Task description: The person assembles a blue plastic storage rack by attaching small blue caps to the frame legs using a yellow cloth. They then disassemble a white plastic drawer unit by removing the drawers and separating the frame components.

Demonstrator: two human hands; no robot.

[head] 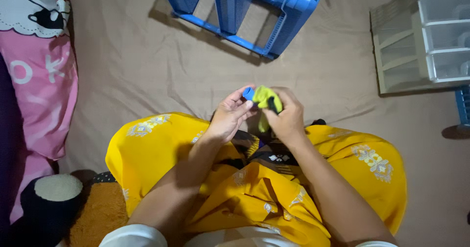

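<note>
Beige sheet underfoot, hands bunching a small sock over a yellow lap.

Nearest, the yellow skirt (254, 198) covers crossed legs; above it the left hand (229, 118) and right hand (288, 115) meet, fingers of both closed on a lime-green sock (267, 99) with a blue edge and a dark patch. It looks half rolled into a ball, one end hanging loose, so the bundling seems unfinished. Left lies a pink pillow (44, 80); beyond, a blue rack (254, 7) and white drawers (440, 31).
</note>
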